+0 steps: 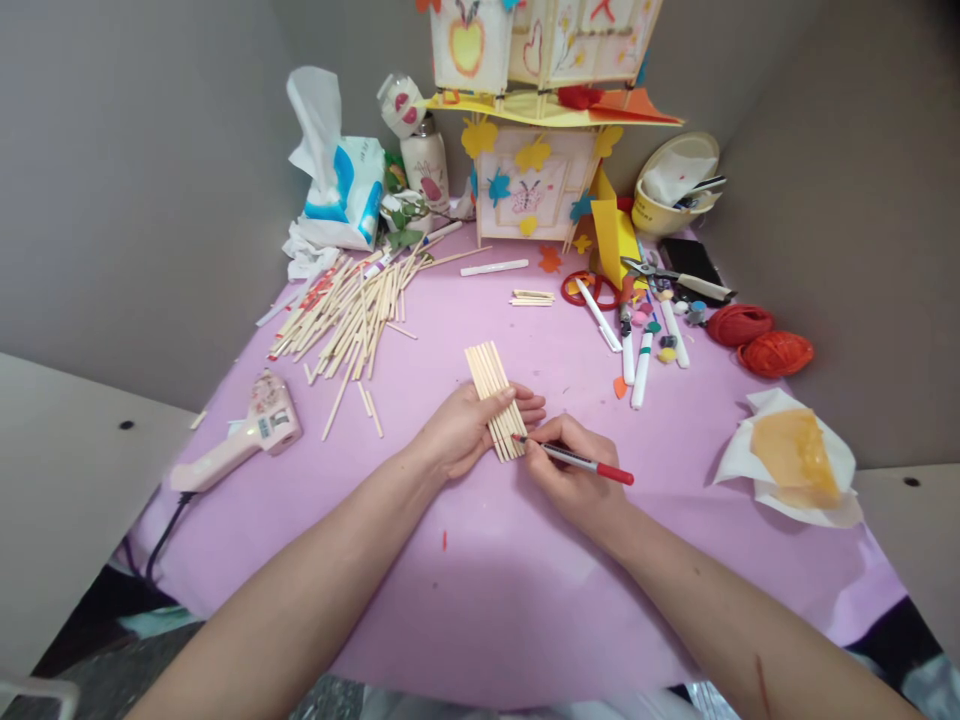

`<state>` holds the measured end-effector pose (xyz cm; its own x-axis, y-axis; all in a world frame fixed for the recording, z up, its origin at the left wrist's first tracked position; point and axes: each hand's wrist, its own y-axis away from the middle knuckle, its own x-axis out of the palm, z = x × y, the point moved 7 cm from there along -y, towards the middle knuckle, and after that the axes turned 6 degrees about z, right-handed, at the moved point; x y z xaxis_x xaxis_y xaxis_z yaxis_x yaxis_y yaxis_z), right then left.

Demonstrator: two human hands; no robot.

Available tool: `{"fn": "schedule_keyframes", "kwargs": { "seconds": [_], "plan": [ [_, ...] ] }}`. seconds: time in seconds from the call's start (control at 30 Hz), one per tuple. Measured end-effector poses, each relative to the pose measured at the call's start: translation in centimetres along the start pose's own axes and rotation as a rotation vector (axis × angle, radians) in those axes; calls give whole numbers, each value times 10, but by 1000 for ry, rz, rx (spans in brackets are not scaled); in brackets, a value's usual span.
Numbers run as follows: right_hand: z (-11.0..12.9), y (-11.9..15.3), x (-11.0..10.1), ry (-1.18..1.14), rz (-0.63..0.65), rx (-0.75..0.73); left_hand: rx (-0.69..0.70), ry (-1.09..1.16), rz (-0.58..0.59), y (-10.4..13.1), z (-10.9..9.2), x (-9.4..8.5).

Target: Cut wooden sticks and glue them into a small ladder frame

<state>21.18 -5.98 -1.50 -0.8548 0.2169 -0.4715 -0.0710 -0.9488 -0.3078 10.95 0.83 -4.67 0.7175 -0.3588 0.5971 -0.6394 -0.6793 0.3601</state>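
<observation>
My left hand (469, 428) holds a flat row of several wooden sticks (491, 385) side by side, thumb on top and fingers beneath. In my right hand (574, 470) is a red marker (616, 473), gripped like a pen. Its tip touches or hovers just over the lower right end of the sticks; which of the two I cannot tell. A short bundle of sticks (532, 298) lies on the purple tabletop (480, 600) beyond my hands. A small red mark (444, 540) shows on the surface nearer to me.
Loose sticks (360, 310) are heaped at left, with a pink glue gun (262, 420) nearer. A decorated stick house (532, 185) stands at the back. Scissors (592, 290), pliers (679, 280), white markers (643, 370) and red yarn (772, 352) lie right, past a stained paper (795, 460).
</observation>
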Motion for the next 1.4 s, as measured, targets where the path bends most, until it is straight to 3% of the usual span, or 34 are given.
{"fn": "schedule_keyframes", "kwargs": {
  "seconds": [1.4],
  "plan": [
    [0, 2, -8, 41, -81, 6, -1, -12, 6, 1, 1, 0]
  ]
}}
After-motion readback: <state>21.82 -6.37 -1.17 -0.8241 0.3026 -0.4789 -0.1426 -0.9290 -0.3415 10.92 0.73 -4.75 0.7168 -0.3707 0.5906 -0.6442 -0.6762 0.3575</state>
